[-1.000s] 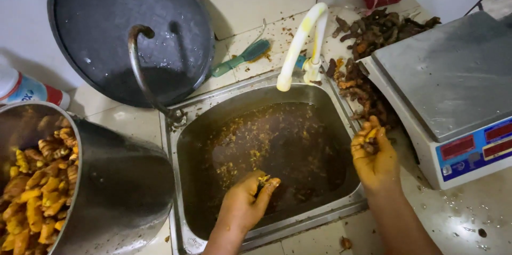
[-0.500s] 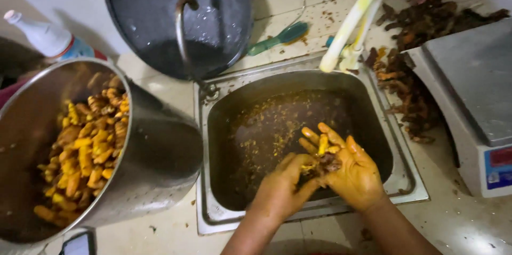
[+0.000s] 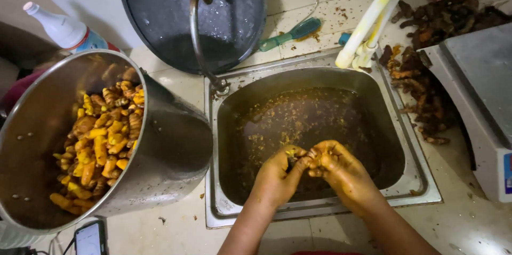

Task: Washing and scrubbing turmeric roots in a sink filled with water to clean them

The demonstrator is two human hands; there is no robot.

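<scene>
Both hands meet over the murky brown water of the steel sink (image 3: 410, 180): the left hand (image 3: 274, 177) and the right hand (image 3: 341, 172), stained yellow, are curled closed around small pieces of turmeric root (image 3: 312, 157) pinched between the fingertips, just above the water. It looks like the rubbing-and-cleaning step; the next move probably calls for a firm grip on the slippery root and a short carry leftward. Just beside the sink on the left, a large steel pot (image 3: 170, 143) tilts toward it, heaped with bright orange cleaned roots (image 3: 101, 143). On the right, dark unwashed roots (image 3: 426, 95) lie piled between the sink and a weighing scale (image 3: 480, 90). The pale tiled surface (image 3: 160, 228) is spattered with grit; a dark round lid (image 3: 176, 10) leans against the wall, near a green brush (image 3: 290, 34), a stained tap (image 3: 373, 15) and a white bottle (image 3: 61, 28).
</scene>
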